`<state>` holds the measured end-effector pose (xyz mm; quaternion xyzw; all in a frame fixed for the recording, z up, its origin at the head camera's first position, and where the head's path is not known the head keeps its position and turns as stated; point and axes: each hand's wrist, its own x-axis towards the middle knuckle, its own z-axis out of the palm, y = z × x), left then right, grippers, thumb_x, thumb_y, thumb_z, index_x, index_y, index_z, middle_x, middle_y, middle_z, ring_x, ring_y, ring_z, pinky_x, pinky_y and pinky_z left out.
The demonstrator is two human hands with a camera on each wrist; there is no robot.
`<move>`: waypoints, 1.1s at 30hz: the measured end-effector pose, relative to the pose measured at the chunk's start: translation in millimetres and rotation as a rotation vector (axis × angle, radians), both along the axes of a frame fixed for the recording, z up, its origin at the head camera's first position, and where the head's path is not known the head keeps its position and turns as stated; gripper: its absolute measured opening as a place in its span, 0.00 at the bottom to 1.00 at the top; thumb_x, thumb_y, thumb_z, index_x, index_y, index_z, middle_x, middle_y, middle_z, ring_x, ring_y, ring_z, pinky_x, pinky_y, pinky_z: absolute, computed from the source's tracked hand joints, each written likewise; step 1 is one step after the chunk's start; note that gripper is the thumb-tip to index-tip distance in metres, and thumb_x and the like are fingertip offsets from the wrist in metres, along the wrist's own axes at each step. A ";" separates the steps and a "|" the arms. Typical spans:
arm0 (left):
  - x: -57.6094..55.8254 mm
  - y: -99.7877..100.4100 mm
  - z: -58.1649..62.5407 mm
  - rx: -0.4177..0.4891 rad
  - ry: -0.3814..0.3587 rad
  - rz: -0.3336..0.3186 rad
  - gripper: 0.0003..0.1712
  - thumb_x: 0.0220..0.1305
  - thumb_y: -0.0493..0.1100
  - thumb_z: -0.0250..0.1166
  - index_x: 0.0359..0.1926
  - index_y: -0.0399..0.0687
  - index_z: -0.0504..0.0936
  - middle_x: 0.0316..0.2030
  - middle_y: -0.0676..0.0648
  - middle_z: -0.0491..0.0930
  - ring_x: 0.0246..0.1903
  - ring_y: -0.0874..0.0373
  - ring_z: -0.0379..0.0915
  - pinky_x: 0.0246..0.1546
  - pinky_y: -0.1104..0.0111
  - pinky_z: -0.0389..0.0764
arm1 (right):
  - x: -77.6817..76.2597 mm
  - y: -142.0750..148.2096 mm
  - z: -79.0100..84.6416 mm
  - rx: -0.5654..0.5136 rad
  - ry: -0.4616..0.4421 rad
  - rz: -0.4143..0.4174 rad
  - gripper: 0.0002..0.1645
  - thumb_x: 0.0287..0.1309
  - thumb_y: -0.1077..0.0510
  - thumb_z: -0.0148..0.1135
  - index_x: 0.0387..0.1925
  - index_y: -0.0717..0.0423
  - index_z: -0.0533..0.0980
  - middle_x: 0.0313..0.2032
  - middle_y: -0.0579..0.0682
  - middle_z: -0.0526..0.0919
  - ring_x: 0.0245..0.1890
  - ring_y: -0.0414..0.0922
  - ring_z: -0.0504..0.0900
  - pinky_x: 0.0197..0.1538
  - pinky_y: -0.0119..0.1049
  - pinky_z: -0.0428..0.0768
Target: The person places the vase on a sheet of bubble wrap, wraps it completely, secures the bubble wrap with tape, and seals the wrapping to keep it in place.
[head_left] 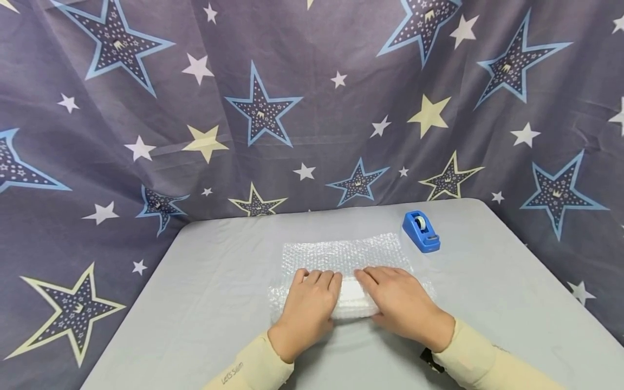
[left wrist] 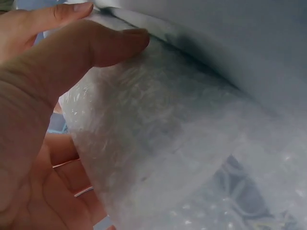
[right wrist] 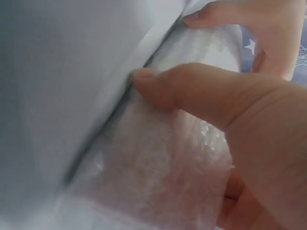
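A sheet of clear bubble wrap (head_left: pixel 343 254) lies on the table, its near part folded up over a white boxy item (head_left: pixel 352 290). My left hand (head_left: pixel 309 303) grips the left part of this bundle, fingers over the top and thumb on the near side. On the right part, my right hand (head_left: pixel 402 303) holds it the same way. Both wrist views show a thumb pressing the wrapped near face, low by the table: the left thumb (left wrist: pixel 110 45) and the right thumb (right wrist: pixel 187 88). Most of the white item is hidden by wrap and hands.
A blue tape dispenser (head_left: pixel 422 233) with a roll of tape stands just beyond the wrap's far right corner. The grey-white table (head_left: pixel 219 303) reaches back to a dark star-patterned curtain (head_left: pixel 312 141), which also hangs along both sides.
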<state>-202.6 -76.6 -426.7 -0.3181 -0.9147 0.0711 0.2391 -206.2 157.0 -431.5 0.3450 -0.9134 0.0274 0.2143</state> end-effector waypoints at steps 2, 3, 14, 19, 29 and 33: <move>1.8 0.3 1.4 -0.002 0.005 -0.003 0.46 0.30 0.50 0.83 0.56 0.47 0.79 0.46 0.50 0.84 0.43 0.53 0.81 0.49 0.53 0.71 | 1.9 -0.8 1.7 -0.006 -0.004 0.001 0.56 0.28 0.47 0.87 0.65 0.58 0.75 0.56 0.53 0.84 0.56 0.53 0.84 0.58 0.52 0.82; 2.9 0.5 2.0 -0.003 0.008 -0.006 0.44 0.29 0.50 0.83 0.54 0.47 0.79 0.45 0.51 0.84 0.41 0.53 0.80 0.48 0.53 0.71 | 3.0 -1.1 2.4 -0.007 -0.005 0.000 0.56 0.28 0.47 0.87 0.64 0.57 0.75 0.55 0.53 0.85 0.55 0.53 0.85 0.57 0.52 0.82; 15.9 3.1 8.6 -0.048 -0.012 -0.030 0.43 0.23 0.55 0.84 0.44 0.50 0.75 0.35 0.52 0.77 0.33 0.53 0.74 0.43 0.55 0.70 | 19.0 -5.2 15.0 0.061 -0.060 -0.030 0.51 0.24 0.48 0.86 0.58 0.53 0.76 0.47 0.49 0.86 0.46 0.51 0.86 0.47 0.51 0.83; 20.1 4.6 12.6 -0.063 -0.021 -0.036 0.40 0.23 0.53 0.83 0.43 0.51 0.74 0.33 0.53 0.75 0.32 0.53 0.74 0.41 0.55 0.70 | 23.6 -6.4 17.8 0.082 -0.074 -0.034 0.49 0.24 0.47 0.86 0.55 0.52 0.76 0.43 0.47 0.86 0.44 0.50 0.86 0.46 0.51 0.82; 26.4 5.1 19.6 -0.098 -0.069 -0.006 0.42 0.25 0.54 0.84 0.44 0.50 0.73 0.32 0.54 0.77 0.30 0.55 0.74 0.36 0.61 0.65 | 27.3 -8.8 17.1 0.045 -0.062 -0.005 0.48 0.21 0.51 0.86 0.51 0.54 0.73 0.36 0.45 0.84 0.39 0.47 0.86 0.47 0.48 0.83; 26.3 5.2 20.4 -0.091 -0.085 -0.001 0.41 0.25 0.55 0.85 0.40 0.51 0.70 0.28 0.54 0.75 0.27 0.56 0.74 0.34 0.63 0.65 | 25.1 -7.1 15.0 0.002 -0.041 0.032 0.46 0.19 0.56 0.84 0.46 0.55 0.70 0.31 0.43 0.80 0.33 0.43 0.83 0.44 0.45 0.83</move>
